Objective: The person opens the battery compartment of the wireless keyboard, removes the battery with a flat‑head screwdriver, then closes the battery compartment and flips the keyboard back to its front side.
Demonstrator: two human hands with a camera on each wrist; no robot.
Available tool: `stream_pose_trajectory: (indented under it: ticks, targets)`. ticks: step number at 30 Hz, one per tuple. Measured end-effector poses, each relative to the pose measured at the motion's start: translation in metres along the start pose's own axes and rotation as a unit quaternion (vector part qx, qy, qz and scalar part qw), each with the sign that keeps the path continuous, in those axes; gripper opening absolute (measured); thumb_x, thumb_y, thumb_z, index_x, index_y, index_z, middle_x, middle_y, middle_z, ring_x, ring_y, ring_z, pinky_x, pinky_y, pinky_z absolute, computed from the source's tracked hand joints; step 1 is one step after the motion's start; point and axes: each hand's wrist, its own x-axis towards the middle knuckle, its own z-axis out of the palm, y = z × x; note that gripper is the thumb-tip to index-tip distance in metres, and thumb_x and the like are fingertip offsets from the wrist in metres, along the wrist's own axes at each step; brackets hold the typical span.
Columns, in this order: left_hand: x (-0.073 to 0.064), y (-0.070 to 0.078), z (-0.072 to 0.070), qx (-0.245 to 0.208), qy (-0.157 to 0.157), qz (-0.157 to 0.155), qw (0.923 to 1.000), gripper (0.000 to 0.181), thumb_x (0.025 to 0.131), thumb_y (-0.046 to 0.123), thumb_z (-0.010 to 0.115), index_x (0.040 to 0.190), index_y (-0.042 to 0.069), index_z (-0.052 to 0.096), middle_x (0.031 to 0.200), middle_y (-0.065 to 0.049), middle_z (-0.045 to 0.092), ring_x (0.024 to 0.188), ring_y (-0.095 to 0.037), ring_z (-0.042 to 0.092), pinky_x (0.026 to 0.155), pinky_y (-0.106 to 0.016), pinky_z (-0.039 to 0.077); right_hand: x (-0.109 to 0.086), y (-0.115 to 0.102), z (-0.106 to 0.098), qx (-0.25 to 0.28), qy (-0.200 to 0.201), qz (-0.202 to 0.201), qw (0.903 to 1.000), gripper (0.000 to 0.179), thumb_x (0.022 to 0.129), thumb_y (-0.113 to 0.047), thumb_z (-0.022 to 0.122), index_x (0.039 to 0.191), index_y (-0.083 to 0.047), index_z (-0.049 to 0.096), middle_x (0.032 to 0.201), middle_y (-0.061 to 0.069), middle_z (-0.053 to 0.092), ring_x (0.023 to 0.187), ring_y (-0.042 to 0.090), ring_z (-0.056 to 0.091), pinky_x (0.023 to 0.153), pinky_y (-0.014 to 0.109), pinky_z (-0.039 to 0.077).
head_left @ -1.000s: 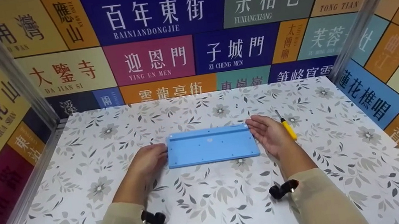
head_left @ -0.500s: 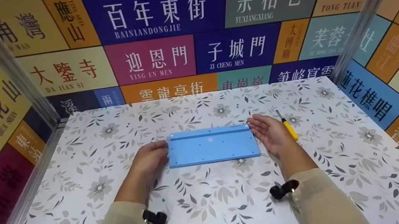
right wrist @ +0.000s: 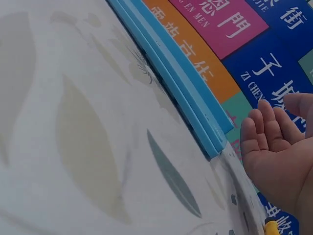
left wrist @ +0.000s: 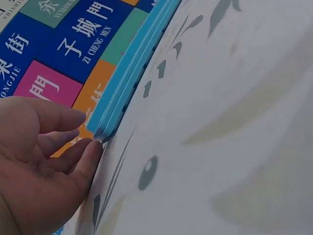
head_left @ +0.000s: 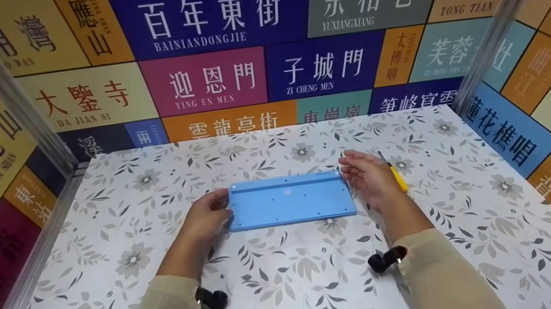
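Observation:
A light blue, flat rectangular panel [head_left: 291, 206] lies on the flowered tabletop in the head view. Small dark screw spots, a pale round mark and a raised strip along the far side show; it looks like a keyboard's underside. My left hand [head_left: 207, 218] is at its left edge, fingers loosely bent beside the corner; in the left wrist view the fingertips [left wrist: 80, 118] are close to the panel [left wrist: 129, 73], and contact is unclear. Off the right end, my right hand [head_left: 371, 180] has relaxed fingers, palm facing the panel [right wrist: 181, 93], with nothing held.
A yellow-handled screwdriver [head_left: 397, 178] lies just beyond my right hand, partly hidden by it. Signboard-patterned walls [head_left: 212, 12] enclose the back and both sides of the table [head_left: 293, 281], with clear posts at the back corners.
Both hands have shifted slightly, with the right fingertips rising a little and the left fingers spreading at the panel's edge. The panel stays in about the same place.

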Motion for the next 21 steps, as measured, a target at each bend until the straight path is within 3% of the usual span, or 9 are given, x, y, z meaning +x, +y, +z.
stream_pose_trajectory:
  ticks: [5, 8, 14, 17, 21]
  targets:
    - [-0.002, -0.003, -0.002, 0.026, -0.024, 0.007, 0.9994, 0.069, 0.093, 0.002, 0.071, 0.159, 0.015, 0.052, 0.159, -0.008, 0.055, 0.153, -0.029, 0.046, 0.134, -0.046, 0.03, 0.001, -0.004, 0.004, -0.071, -0.003, -0.012, 0.9974, 0.044, 0.106, -0.02, 0.067, 0.149, -0.009, 0.06, 0.132, 0.004, 0.071, 0.114, 0.02, 0.066, 0.107, 0.028, 0.058]
    - [-0.001, -0.005, -0.002, 0.046, -0.031, 0.016, 0.9983, 0.073, 0.091, 0.001, 0.071, 0.16, 0.012, 0.049, 0.16, -0.011, 0.054, 0.154, -0.032, 0.045, 0.135, -0.048, 0.027, 0.005, -0.007, 0.005, -0.136, 0.001, -0.008, 0.9907, 0.046, 0.106, -0.021, 0.068, 0.149, -0.009, 0.06, 0.125, 0.001, 0.069, 0.114, 0.02, 0.065, 0.107, 0.03, 0.057]
    - [0.0, -0.007, -0.002, 0.059, -0.034, 0.018, 0.9975, 0.074, 0.09, 0.002, 0.073, 0.159, 0.013, 0.05, 0.162, -0.009, 0.053, 0.156, -0.032, 0.044, 0.135, -0.048, 0.028, 0.016, -0.013, 0.006, -0.254, -0.008, 0.002, 0.967, 0.048, 0.103, -0.026, 0.072, 0.148, -0.011, 0.063, 0.137, 0.005, 0.068, 0.121, 0.022, 0.064, 0.111, 0.039, 0.054]
    - [0.0, -0.007, -0.004, 0.076, -0.04, 0.036, 0.9956, 0.07, 0.091, 0.004, 0.073, 0.158, 0.012, 0.052, 0.164, -0.012, 0.051, 0.158, -0.034, 0.043, 0.135, -0.048, 0.029, 0.02, -0.014, 0.008, -0.297, -0.019, 0.008, 0.9546, 0.047, 0.101, -0.026, 0.074, 0.145, -0.013, 0.066, 0.14, 0.006, 0.069, 0.121, 0.024, 0.064, 0.11, 0.042, 0.054]
    - [-0.001, -0.007, -0.005, 0.09, -0.043, 0.04, 0.9942, 0.067, 0.093, 0.007, 0.073, 0.157, 0.012, 0.054, 0.166, -0.012, 0.05, 0.159, -0.033, 0.041, 0.135, -0.049, 0.028, 0.025, -0.017, 0.013, -0.366, -0.037, 0.003, 0.9297, 0.041, 0.101, -0.024, 0.074, 0.14, -0.012, 0.069, 0.142, 0.007, 0.069, 0.12, 0.023, 0.064, 0.108, 0.042, 0.054]
